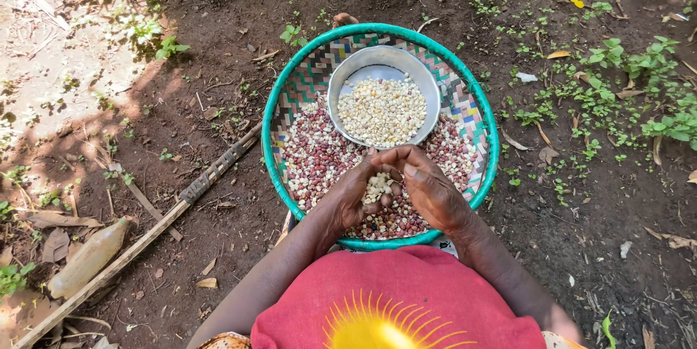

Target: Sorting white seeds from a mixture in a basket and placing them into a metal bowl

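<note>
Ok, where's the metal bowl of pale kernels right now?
In the head view the metal bowl sits inside the far half of the woven basket, on the mixed kernels, just beyond both hands.
</note>
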